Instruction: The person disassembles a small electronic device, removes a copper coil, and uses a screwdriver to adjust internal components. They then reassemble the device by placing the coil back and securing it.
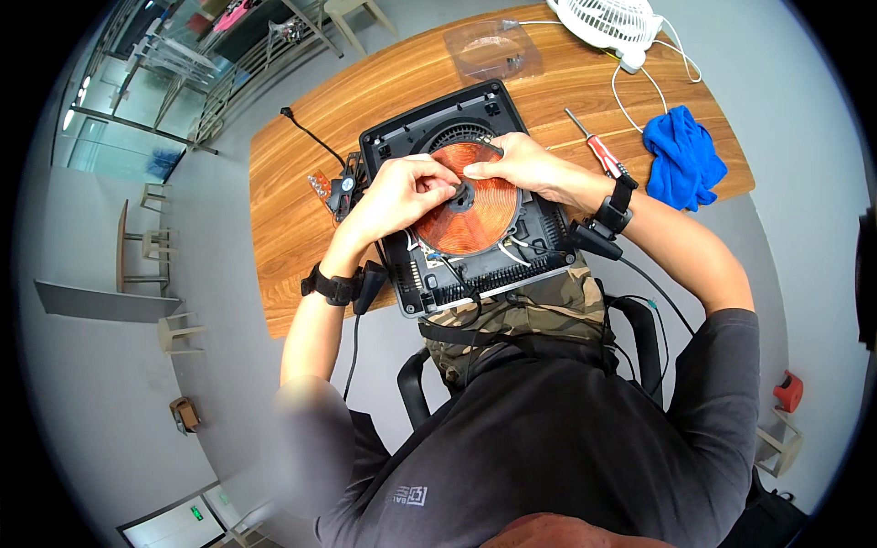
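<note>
Clock read from the coil, 12 pointing away from you.

Item: copper-wound coil (484, 219), flat and round, set over the black appliance housing (402, 128) before you; dark hub at its middle.

Item: your left hand (402, 194), reaching in from 9 o'clock; grip drawn nearly together, thumb and fingers bunched at the hub. You cannot tell whether it has hold of anything.

Item: your right hand (530, 167), at 1 to 2 o'clock; thumb laid on the coil's face, fingers curled near its rim, partly hidden. You cannot tell whether this grip clasps the coil.

Surroundings, on the wooden bench (274, 228): small black cooling fan (346, 189), 9 o'clock, beside the housing; clear plastic tray (466, 62), 12; white electric fan (607, 23), 1; red-and-white screwdriver (600, 151), 2; crumpled blue cloth (683, 160), between 2 and 3.
</note>
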Demonstrator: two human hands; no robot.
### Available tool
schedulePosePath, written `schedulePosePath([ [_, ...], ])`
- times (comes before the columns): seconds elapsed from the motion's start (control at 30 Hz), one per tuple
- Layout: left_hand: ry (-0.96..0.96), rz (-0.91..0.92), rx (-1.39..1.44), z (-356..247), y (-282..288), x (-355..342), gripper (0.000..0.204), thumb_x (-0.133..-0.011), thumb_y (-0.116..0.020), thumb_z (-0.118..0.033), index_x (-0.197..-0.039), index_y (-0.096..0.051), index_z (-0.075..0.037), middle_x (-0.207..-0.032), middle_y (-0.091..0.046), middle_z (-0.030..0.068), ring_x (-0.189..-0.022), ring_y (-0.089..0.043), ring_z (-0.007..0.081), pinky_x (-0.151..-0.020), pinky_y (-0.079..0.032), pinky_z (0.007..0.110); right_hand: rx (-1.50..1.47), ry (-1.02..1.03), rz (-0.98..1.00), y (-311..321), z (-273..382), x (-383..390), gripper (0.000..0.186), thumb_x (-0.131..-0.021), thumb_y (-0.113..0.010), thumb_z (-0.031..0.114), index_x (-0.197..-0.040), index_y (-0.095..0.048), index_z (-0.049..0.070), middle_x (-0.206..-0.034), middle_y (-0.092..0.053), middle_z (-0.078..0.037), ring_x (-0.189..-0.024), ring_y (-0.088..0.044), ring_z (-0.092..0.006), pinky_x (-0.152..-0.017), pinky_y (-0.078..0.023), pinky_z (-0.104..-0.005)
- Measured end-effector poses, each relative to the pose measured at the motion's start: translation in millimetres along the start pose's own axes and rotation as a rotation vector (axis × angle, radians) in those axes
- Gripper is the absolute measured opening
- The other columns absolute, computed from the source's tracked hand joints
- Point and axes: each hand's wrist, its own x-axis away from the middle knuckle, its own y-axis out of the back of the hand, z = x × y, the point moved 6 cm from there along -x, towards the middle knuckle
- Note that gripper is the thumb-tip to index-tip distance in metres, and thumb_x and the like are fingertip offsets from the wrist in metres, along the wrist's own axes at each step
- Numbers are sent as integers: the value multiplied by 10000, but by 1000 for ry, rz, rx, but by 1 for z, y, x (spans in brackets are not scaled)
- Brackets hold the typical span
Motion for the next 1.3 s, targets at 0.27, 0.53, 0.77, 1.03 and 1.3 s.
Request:
schedulePosePath([
  [0.27, -150, -54, -106, -9, -6, 4, 170, -895, -777, -41, -1060, -762, 0, -874, -648, 44, -734, -617, 98, -661, -512, 268, -47, -19, 40, -1, 6, 5, 477, -874, -855, 198, -1230, -695, -76, -1116, -754, -145, -950, -713, -176, -848, -583, -320],
  [0.53, -189, -105, -139, -10, -7, 5, 165, -882, -798, -54, -1029, -751, 4, -868, -649, 57, -733, -628, 132, -667, -522, 287, -50, -21, 37, 0, 5, 4, 415, -881, -853, 192, -1179, -715, -61, -1072, -764, -126, -922, -715, -168, -827, -584, -322],
  [0.77, -257, -91, -180, -16, -14, 10, 163, -879, -790, -40, -1022, -735, 16, -892, -662, 106, -763, -675, 209, -716, -566, 335, -23, -39, 51, -2, 5, 5, 444, -895, -840, 187, -1222, -693, -74, -1086, -759, -132, -913, -719, -173, -819, -591, -323],
  [1.03, -260, -48, -113, -12, -10, 14, 185, -879, -772, -16, -1059, -741, 13, -947, -673, 98, -783, -682, 196, -733, -579, 330, -56, -14, 45, -7, 11, 9, 469, -891, -838, 169, -1251, -676, -83, -1109, -754, -156, -934, -726, -179, -855, -603, -322],
  [1.3, -261, -131, -137, -10, -1, 13, 247, -882, -733, 0, -1128, -740, -15, -962, -651, 74, -776, -634, 152, -697, -529, 292, -99, 18, 53, 2, 6, 5, 431, -889, -846, 199, -1194, -710, -73, -1071, -767, -132, -930, -726, -163, -822, -592, -302],
])
